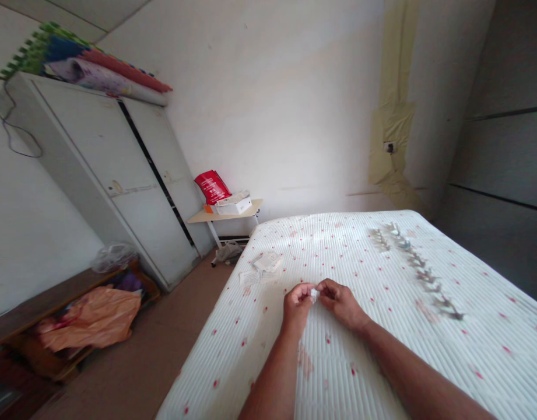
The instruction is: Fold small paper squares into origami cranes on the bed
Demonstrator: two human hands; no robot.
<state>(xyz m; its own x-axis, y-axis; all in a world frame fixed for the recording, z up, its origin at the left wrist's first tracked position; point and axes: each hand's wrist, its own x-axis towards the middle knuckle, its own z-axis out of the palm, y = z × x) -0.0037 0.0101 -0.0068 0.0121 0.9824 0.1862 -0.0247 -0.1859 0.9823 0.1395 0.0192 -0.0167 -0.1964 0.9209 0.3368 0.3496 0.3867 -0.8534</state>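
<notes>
Between my fingertips is a small folded piece of paper [314, 295], pale and partly hidden by the fingers. My left hand [298, 300] pinches its left side, with thumb and forefinger pressed together. On the other side my right hand [340, 300] grips it the same way, so both hands nearly meet over the mattress [338, 361]. Flat sheets of printed paper [268, 262] lie beyond my left hand. To the right, several small folded paper figures [425, 274] stand in a row; their exact shape is blurred.
A small table [198, 217] past the mattress's far left corner bears a red bag [213, 185] and a white box [239, 205]. A grey cabinet [132, 192] with rolled mats [115, 76] on top stands left. An orange plastic bag [93, 318] rests on low wooden furniture.
</notes>
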